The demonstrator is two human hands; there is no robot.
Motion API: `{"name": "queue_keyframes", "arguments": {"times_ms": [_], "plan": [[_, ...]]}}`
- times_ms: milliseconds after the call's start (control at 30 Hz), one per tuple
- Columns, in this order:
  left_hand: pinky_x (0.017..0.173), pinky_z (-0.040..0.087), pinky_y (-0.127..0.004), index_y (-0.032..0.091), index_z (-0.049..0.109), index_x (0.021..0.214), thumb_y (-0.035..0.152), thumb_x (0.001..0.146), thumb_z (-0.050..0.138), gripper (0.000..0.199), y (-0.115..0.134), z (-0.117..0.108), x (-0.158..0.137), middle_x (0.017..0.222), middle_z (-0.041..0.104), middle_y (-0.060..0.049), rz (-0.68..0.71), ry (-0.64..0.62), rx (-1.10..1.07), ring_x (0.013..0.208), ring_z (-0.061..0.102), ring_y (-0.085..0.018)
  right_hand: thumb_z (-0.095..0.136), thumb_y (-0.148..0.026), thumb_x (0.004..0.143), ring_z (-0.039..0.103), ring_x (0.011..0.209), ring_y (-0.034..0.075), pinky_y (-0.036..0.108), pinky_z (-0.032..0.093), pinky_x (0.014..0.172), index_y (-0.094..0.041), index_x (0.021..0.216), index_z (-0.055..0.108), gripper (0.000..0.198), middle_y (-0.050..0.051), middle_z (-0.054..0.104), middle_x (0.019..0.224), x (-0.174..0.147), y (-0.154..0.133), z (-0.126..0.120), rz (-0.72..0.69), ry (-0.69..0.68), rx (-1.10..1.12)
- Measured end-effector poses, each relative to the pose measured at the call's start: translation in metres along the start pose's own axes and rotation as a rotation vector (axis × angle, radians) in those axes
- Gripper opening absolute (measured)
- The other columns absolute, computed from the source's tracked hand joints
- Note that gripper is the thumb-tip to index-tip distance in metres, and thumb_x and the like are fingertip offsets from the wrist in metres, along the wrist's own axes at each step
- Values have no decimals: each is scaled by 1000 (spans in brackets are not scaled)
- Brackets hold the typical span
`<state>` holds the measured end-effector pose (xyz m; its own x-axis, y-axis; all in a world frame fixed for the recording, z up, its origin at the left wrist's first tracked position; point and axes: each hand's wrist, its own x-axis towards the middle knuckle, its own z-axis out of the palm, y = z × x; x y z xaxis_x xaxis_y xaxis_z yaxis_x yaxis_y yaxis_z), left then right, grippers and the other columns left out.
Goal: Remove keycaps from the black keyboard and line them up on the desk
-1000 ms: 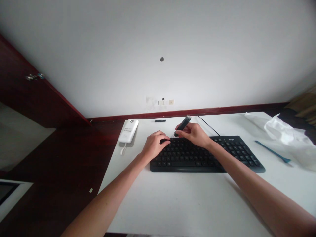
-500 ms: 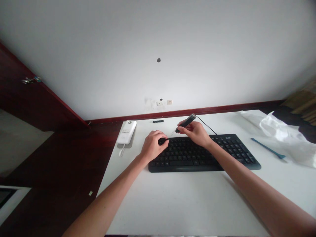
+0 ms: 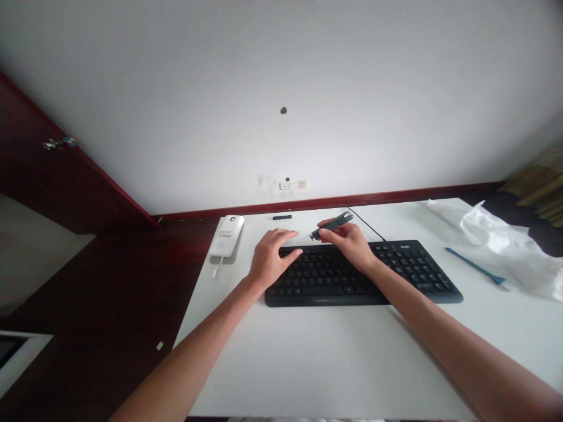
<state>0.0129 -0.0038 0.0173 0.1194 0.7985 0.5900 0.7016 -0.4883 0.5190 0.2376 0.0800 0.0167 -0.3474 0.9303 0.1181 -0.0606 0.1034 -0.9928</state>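
A black keyboard (image 3: 325, 278) lies on the white table (image 3: 316, 351). Over its upper left corner my left hand (image 3: 270, 256) is open, thumb and fingers apart, and nothing shows between them. My right hand (image 3: 350, 243) is closed around a black handheld tool (image 3: 333, 225) with a thin, wire-like metal tip. That tip points left and down, close to the keyboard's back edge and just right of my left fingertips. Whether it touches anything cannot be made out. My right hand and forearm hide some of the keys.
Behind the keyboard sits a short row of small black pieces (image 3: 282, 217). At the back left lies a white power bank (image 3: 226, 237) with a strap. To the right are a blue brush-like tool (image 3: 475, 265) and crumpled white plastic (image 3: 510, 240). A black cable (image 3: 367, 224) runs off the back.
My left thumb and fingers have come apart from their pinch near the keyboard's top left. The tool in my right hand has tilted flatter and shifted slightly.
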Motion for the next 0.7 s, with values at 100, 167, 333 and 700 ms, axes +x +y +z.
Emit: {"name": "queue_keyframes", "arguments": {"times_ms": [100,167,333,700], "plan": [[98,52,-41,26,70,122,27,95,68,28,1,-1,-1,117,73,-6,73,-28,-12,110,66,-23,87,-50,73,72,78,22,37,59,80,-17,98,74,44,7,78,88,-4,-1,6,21,-33,29],[96,53,-40,26,71,122,25,97,64,26,2,0,-2,115,75,-6,108,-45,-12,107,67,-23,87,-50,72,72,77,21,36,59,80,-17,97,75,43,6,77,86,-5,-3,8,29,-44,37],[93,55,-39,26,72,120,22,100,59,25,2,1,-3,111,76,-5,115,-69,-56,101,69,-21,87,-52,72,72,75,21,36,59,78,-17,96,74,44,5,76,83,-5,-3,7,42,-56,31],[88,56,-34,21,64,131,40,93,70,43,19,-2,1,124,70,-12,-301,-76,-592,103,69,-22,94,-44,64,75,87,25,38,61,83,-19,96,68,49,6,78,90,-19,-4,25,-33,-186,93]]}}
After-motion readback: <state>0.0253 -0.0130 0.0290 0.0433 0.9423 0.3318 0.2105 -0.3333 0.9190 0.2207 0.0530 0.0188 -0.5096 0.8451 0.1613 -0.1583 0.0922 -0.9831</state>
